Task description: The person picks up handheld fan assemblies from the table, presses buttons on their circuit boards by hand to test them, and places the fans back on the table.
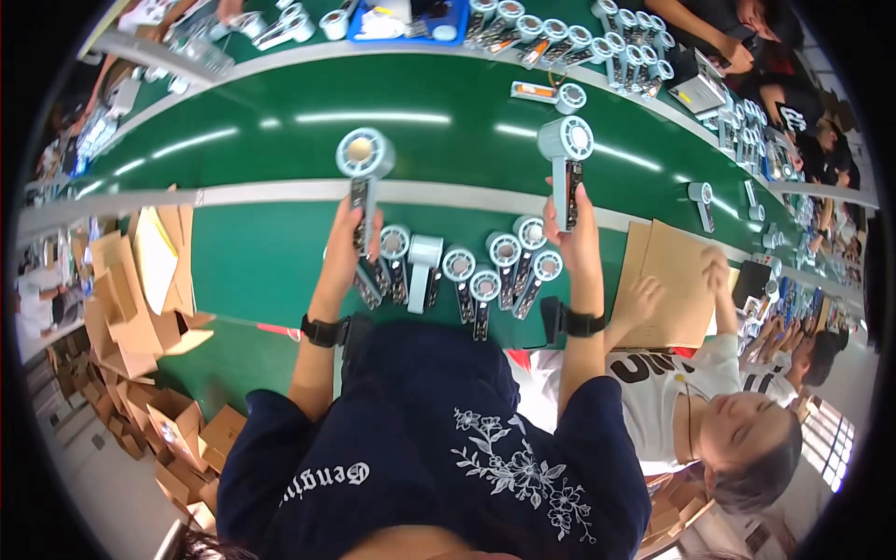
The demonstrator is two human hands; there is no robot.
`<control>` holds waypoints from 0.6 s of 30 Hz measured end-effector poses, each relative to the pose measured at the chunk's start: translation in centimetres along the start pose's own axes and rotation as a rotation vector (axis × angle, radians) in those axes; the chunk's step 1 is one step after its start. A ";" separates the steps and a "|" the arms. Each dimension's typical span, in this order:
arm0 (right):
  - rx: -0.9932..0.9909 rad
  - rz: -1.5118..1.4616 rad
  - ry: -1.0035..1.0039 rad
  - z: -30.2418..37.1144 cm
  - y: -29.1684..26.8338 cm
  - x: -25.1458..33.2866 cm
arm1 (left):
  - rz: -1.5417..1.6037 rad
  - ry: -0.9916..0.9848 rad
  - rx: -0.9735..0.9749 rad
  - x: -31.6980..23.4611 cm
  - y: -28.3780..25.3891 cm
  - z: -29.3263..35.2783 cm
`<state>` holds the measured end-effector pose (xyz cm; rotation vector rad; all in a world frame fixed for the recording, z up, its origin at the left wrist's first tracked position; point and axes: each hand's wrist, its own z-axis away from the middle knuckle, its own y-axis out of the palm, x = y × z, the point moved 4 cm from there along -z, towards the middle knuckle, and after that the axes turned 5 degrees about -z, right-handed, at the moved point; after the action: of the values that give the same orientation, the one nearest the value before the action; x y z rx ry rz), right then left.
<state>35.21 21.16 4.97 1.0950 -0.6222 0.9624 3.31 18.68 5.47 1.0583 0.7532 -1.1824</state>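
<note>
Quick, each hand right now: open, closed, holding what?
Left hand: closed, holding a pale blue handheld fan by its handle.
Right hand: closed, holding a similar fan by its handle.

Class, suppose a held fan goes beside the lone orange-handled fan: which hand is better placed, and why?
Probably the right hand: its fan appears just short of the orange-handled fan. The left hand grips another fan, well off to the left.
</note>
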 end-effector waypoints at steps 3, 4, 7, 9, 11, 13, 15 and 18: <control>0.086 -0.053 -0.009 6.0 4.8 -2.1 | 0.062 0.024 0.120 0.1 0.8 4.0; 0.100 -0.023 -0.038 7.7 6.0 -2.7 | 0.067 0.040 0.101 0.0 1.0 5.5; 0.152 -0.008 -0.061 14.1 9.6 -4.8 | 0.132 0.177 0.117 -1.1 0.7 11.4; 0.200 -0.046 -0.054 18.4 11.9 -6.4 | 0.136 0.217 0.111 -1.2 -0.5 15.8; 0.228 -0.038 -0.056 19.9 13.1 -6.6 | 0.153 0.301 0.145 -1.6 -0.4 17.4; 0.248 -0.032 -0.052 20.8 14.0 -6.6 | 0.151 0.343 0.131 -1.7 -0.6 18.1; 0.253 -0.032 -0.089 21.0 14.7 -6.6 | 0.145 0.393 0.121 -1.6 -0.8 18.6; 0.245 -0.043 -0.156 22.0 15.4 -7.0 | 0.087 0.400 0.104 -1.8 -1.2 19.0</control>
<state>19.09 0.51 14.05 1.4061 -0.6155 0.9388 0.54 1.57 13.50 1.4240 0.9509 -0.9535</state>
